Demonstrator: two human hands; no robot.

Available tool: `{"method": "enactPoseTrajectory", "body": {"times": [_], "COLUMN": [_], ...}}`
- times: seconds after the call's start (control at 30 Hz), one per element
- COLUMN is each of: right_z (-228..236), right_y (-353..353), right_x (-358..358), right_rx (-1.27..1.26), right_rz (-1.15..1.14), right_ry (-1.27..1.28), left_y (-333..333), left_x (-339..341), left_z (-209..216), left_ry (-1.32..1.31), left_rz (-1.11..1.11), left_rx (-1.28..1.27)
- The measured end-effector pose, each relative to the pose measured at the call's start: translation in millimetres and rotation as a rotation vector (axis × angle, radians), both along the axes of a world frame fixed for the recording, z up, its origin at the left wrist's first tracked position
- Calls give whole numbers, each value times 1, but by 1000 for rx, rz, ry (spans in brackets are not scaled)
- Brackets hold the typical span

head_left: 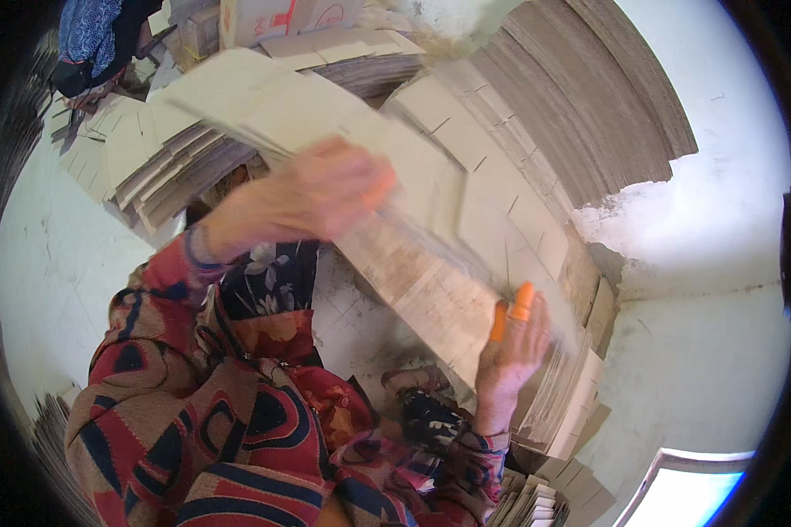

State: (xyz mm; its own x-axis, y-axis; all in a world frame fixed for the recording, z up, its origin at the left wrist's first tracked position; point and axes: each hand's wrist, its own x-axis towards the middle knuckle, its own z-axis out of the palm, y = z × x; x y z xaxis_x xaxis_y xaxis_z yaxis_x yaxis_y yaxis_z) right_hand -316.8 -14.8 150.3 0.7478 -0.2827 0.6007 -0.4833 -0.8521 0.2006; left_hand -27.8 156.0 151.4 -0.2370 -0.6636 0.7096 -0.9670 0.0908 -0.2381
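A pale cardboard sheet (325,107), smeared by motion, slants across the upper middle over a low wooden board (435,303). My left hand (330,189), also blurred, is closed at the near edge of this sheet. An orange cover shows on one of its fingers. Farther right, my right hand (514,347) is at the right end of the wooden board, by the sheet's blurred edge. Its fingers point up and away, somewhat apart, and orange covers sit on the thumb and a finger. What lies under its palm is hidden.
Stacked slit cardboard pieces (171,176) stand at the left, with more piled behind. A tall stack of grey-brown sheets (580,97) leans against the white wall (703,237). A printed carton (281,18) is at the back. Part of another person (92,44) shows far left.
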Motion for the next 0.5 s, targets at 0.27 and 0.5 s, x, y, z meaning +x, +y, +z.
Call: {"method": "enactPoseTrajectory", "body": {"times": [0.27,0.5], "right_z": [-29,-87], "right_y": [-46,-95], "right_x": [-57,-180], "right_rx": [46,333], "right_rz": [-203,-541], "right_ry": [86,125], "left_y": [77,84], "left_x": [151,201], "left_z": [-50,-106], "left_ry": [-107,141], "left_rz": [819,844], "left_rx": [86,345]}}
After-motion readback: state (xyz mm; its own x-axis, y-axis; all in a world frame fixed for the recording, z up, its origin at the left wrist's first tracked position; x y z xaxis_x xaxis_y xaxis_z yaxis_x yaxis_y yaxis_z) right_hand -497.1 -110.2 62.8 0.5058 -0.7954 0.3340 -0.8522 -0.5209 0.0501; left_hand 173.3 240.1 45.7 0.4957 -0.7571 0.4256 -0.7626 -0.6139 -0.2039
